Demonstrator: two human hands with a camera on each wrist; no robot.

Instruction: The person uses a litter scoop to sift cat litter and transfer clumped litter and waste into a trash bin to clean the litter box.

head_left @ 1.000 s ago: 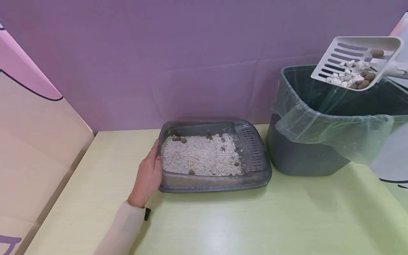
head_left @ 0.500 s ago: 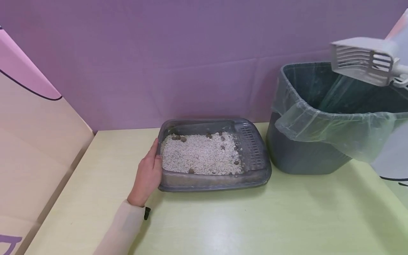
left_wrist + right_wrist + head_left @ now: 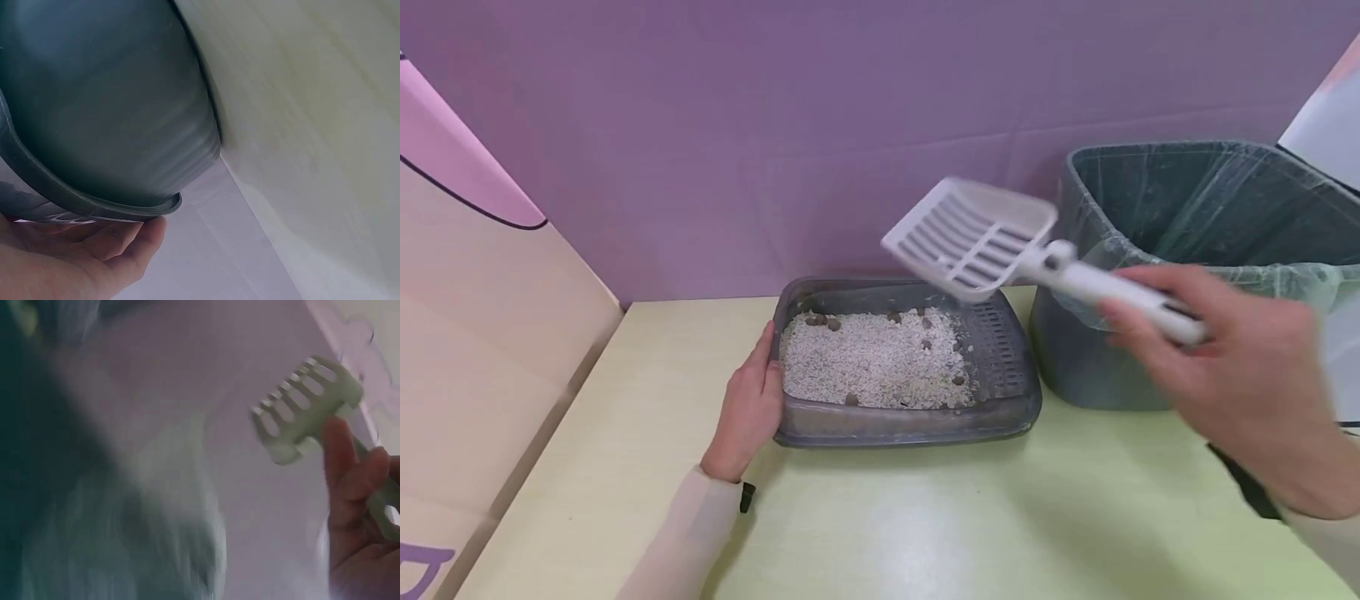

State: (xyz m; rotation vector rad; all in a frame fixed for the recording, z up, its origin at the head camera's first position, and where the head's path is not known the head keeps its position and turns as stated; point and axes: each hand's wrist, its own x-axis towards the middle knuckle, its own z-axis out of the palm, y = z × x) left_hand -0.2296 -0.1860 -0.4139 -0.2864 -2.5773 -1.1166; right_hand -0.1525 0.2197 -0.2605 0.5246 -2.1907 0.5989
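A dark grey litter box (image 3: 895, 425) sits on the table, holding pale litter (image 3: 865, 358) with several brown clumps in it. Along its left rim lie the fairly straight fingers of my left hand (image 3: 748, 412); in the left wrist view the fingertips (image 3: 150, 234) are right at the lip. My right hand (image 3: 1240, 358) grips the handle of a light slotted litter scoop (image 3: 1000, 242), held in the air over the box's back right corner. No brown clumps show in its pan. The scoop (image 3: 300, 412) also appears in the right wrist view, tilted, its slots facing that camera.
A grey trash bin (image 3: 1105, 375) with a clear liner (image 3: 1307, 283) folded over its rim stands right of the litter box. Behind both rises a purple backdrop (image 3: 700, 167). The pale table (image 3: 880, 525) stretches in front, with a printed panel (image 3: 475, 333) along the left.
My right hand has tipped the scoop over the bin, then swung it left towards the litter box. The clumps have left the scoop. My left hand stays at the rim.
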